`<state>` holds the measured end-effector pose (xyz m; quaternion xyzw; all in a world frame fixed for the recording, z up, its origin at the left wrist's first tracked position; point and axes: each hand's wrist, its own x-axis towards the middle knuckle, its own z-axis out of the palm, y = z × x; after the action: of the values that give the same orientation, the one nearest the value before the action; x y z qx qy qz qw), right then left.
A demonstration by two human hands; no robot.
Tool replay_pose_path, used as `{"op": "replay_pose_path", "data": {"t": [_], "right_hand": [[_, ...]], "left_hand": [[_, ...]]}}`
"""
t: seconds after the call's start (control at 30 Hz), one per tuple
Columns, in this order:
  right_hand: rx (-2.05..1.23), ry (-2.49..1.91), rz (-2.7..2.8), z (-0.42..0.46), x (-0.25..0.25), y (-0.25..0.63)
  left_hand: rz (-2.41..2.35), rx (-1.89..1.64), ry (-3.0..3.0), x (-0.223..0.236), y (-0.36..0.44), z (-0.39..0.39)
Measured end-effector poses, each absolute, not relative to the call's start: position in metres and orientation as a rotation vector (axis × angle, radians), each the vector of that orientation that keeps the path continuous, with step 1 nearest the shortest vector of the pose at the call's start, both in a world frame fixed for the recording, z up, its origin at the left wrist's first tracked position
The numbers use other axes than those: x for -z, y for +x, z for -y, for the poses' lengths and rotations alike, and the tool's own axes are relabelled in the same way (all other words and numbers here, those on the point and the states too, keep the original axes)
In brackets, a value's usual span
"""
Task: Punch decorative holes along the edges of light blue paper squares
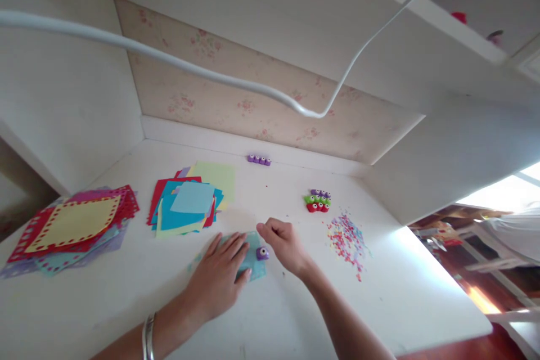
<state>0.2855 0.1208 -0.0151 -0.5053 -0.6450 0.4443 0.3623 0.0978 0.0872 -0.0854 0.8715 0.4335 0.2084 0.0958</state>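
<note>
My left hand [221, 273] lies flat with its fingers stretched out, holding down a light blue sheet of paper [253, 242] on the white table. Small holes run along parts of the sheet's edge; the hand covers much of it. At the sheet's right edge sits a small purple craft punch [262, 253] with a round white and dark top. My right hand [287, 244] is curled into a fist just right of the punch, its thumb sticking out to the left above it. Nothing shows inside that fist.
Punched-edge sheets [76, 225] are piled at the left, beside a stack of coloured paper [189, 202]. Purple punches [259, 160] stand in a row at the back. More punches [318, 201] and scattered paper confetti [346, 236] lie right. A white cable [189, 67] crosses overhead.
</note>
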Motion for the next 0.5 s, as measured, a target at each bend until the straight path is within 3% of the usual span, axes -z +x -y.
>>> {"op": "replay_pose_path", "data": {"t": [0.17, 0.5], "right_hand": [[-0.710, -1.383, 2.319, -0.109, 0.013, 0.315], [-0.665, -1.434, 2.268, -0.107, 0.016, 0.366]], "left_hand": [[-1.281, -0.618, 2.577, 0.085, 0.097, -0.087], [-1.291, -0.540, 2.563, 0.084, 0.097, -0.088]]}}
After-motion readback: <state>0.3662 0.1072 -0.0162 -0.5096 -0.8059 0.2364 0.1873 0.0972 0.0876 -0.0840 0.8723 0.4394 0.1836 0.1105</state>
